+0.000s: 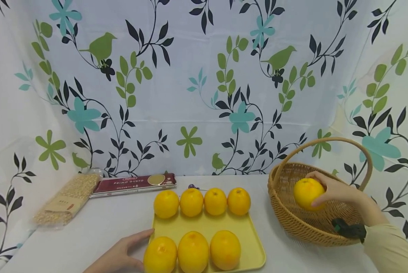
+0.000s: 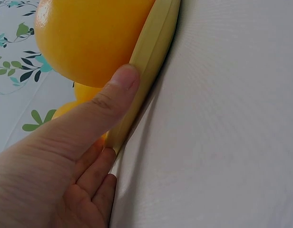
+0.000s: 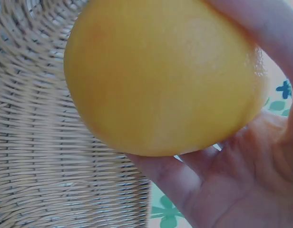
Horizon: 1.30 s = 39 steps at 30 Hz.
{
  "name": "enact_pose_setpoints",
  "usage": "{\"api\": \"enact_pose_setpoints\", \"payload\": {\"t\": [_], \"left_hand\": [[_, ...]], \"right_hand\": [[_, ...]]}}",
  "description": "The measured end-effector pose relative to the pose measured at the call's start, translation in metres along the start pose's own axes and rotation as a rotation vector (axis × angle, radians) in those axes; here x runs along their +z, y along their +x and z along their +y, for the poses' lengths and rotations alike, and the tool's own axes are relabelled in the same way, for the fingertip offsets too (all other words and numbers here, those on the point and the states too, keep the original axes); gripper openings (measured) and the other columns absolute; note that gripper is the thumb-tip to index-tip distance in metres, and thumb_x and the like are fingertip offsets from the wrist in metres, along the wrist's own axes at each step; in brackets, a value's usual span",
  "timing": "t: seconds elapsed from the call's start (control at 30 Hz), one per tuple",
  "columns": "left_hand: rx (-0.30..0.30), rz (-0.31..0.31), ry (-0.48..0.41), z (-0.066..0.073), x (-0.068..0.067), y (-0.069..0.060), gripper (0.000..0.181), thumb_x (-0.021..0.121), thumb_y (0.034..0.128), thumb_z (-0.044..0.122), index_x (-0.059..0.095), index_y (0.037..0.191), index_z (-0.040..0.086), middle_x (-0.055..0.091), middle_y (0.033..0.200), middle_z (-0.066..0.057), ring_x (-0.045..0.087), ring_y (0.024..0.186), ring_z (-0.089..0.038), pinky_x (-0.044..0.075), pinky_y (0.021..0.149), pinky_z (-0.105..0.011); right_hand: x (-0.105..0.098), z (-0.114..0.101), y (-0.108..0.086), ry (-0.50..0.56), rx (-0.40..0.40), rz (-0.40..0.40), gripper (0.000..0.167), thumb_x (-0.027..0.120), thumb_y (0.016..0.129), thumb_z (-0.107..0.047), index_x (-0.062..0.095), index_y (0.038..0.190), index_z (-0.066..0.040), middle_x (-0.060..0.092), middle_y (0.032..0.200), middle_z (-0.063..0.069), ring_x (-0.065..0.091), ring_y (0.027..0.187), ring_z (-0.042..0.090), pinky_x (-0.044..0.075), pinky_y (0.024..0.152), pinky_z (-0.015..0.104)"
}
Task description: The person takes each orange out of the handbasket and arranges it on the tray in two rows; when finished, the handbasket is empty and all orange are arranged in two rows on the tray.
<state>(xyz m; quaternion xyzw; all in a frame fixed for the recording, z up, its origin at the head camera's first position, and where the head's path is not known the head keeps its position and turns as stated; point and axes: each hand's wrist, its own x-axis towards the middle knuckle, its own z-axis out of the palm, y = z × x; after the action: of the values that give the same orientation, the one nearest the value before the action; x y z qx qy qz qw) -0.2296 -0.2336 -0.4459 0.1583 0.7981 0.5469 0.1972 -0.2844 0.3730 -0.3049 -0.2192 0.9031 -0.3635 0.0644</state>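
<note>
Inside the wicker basket (image 1: 282, 212) on the right, my right hand (image 1: 336, 191) grips an orange (image 1: 307, 193) with thumb and fingers around its sides. The right wrist view shows this fruit close up, with the basket's woven wall behind it. My left hand (image 1: 122, 252) rests against the left edge of a yellow tray (image 1: 204, 223), its thumb (image 2: 125, 78) on the rim and its fingers along the side. Four-sided and shallow, the tray bears several oranges (image 1: 193, 252), in a back row and a front row.
A bag of pale grains or beans (image 1: 69, 199) and a dark red spaghetti packet (image 1: 132, 184) lie at the back left of the white table. The basket's handle (image 1: 326, 139) arches above it. Patterned cloth (image 1: 204, 94) hangs behind the table.
</note>
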Motion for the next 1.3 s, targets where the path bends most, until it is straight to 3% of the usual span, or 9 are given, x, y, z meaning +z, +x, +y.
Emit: {"api": "enact_pose_setpoints", "payload": {"t": [0.2, 0.37, 0.53, 0.73, 0.97, 1.07, 1.17, 1.3], "left_hand": [[-0.001, 0.003, -0.011, 0.0, 0.001, -0.001, 0.079, 0.073, 0.0703, 0.022, 0.035, 0.138, 0.011, 0.029, 0.141, -0.017, 0.016, 0.126, -0.045, 0.012, 0.093, -0.067], [-0.008, -0.001, -0.011, 0.0, 0.001, -0.001, 0.077, 0.073, 0.0718, 0.022, 0.035, 0.138, 0.012, 0.029, 0.14, -0.017, 0.016, 0.126, -0.045, 0.013, 0.093, -0.067], [0.006, 0.006, 0.053, -0.001, 0.0, -0.001, 0.078, 0.074, 0.0689, 0.027, 0.039, 0.136, 0.01, 0.035, 0.138, -0.016, 0.023, 0.124, -0.044, 0.019, 0.093, -0.066], [0.007, 0.011, 0.094, -0.001, 0.0, 0.001, 0.077, 0.075, 0.0682, 0.03, 0.041, 0.135, 0.01, 0.037, 0.136, -0.015, 0.026, 0.123, -0.043, 0.022, 0.093, -0.065], [0.027, 0.004, 0.098, -0.002, 0.001, 0.001, 0.074, 0.073, 0.0721, 0.029, 0.04, 0.135, 0.009, 0.036, 0.137, -0.015, 0.025, 0.124, -0.042, 0.022, 0.094, -0.064], [0.025, -0.002, 0.087, -0.001, 0.002, 0.0, 0.074, 0.073, 0.0727, 0.028, 0.039, 0.136, 0.008, 0.035, 0.137, -0.016, 0.024, 0.124, -0.043, 0.021, 0.094, -0.063], [0.014, 0.003, 0.087, 0.001, 0.002, -0.001, 0.075, 0.073, 0.0722, 0.029, 0.039, 0.136, 0.009, 0.036, 0.137, -0.016, 0.024, 0.124, -0.043, 0.022, 0.093, -0.064], [0.039, -0.003, 0.092, 0.001, 0.001, -0.002, 0.073, 0.072, 0.0737, 0.028, 0.039, 0.135, 0.007, 0.036, 0.137, -0.016, 0.024, 0.125, -0.042, 0.02, 0.094, -0.063]], "right_hand": [[0.001, -0.013, -0.006, -0.019, -0.077, 0.023, 0.065, 0.072, 0.07, -0.012, 0.032, 0.12, -0.003, 0.047, 0.106, 0.015, 0.051, 0.086, 0.024, 0.048, 0.069, 0.034], [0.004, -0.03, -0.012, 0.059, -0.116, 0.021, 0.067, 0.072, 0.069, -0.01, 0.03, 0.122, -0.007, 0.046, 0.109, 0.016, 0.051, 0.087, 0.026, 0.05, 0.071, 0.036], [0.015, -0.046, -0.012, 0.185, -0.228, -0.056, 0.068, 0.067, 0.071, -0.003, 0.027, 0.126, -0.007, 0.043, 0.115, 0.009, 0.051, 0.091, 0.028, 0.05, 0.073, 0.039], [0.043, -0.065, -0.011, 0.262, -0.348, -0.142, 0.072, 0.067, 0.071, 0.0, 0.025, 0.128, -0.005, 0.039, 0.124, 0.008, 0.05, 0.098, 0.027, 0.049, 0.078, 0.041], [0.083, -0.082, -0.004, 0.209, -0.442, -0.124, 0.075, 0.074, 0.066, -0.003, 0.03, 0.127, -0.003, 0.039, 0.126, 0.014, 0.046, 0.107, 0.024, 0.045, 0.084, 0.034], [0.099, -0.082, -0.003, 0.197, -0.459, -0.112, 0.076, 0.076, 0.065, -0.005, 0.031, 0.126, -0.004, 0.043, 0.121, 0.013, 0.047, 0.104, 0.023, 0.044, 0.083, 0.033], [0.113, -0.079, -0.002, 0.254, -0.452, -0.115, 0.076, 0.076, 0.065, -0.003, 0.031, 0.126, -0.004, 0.045, 0.118, 0.012, 0.048, 0.101, 0.023, 0.044, 0.084, 0.034], [0.127, -0.07, 0.003, 0.258, -0.528, -0.097, 0.077, 0.075, 0.065, -0.001, 0.03, 0.128, -0.001, 0.043, 0.122, 0.013, 0.046, 0.106, 0.023, 0.042, 0.088, 0.032]]}}
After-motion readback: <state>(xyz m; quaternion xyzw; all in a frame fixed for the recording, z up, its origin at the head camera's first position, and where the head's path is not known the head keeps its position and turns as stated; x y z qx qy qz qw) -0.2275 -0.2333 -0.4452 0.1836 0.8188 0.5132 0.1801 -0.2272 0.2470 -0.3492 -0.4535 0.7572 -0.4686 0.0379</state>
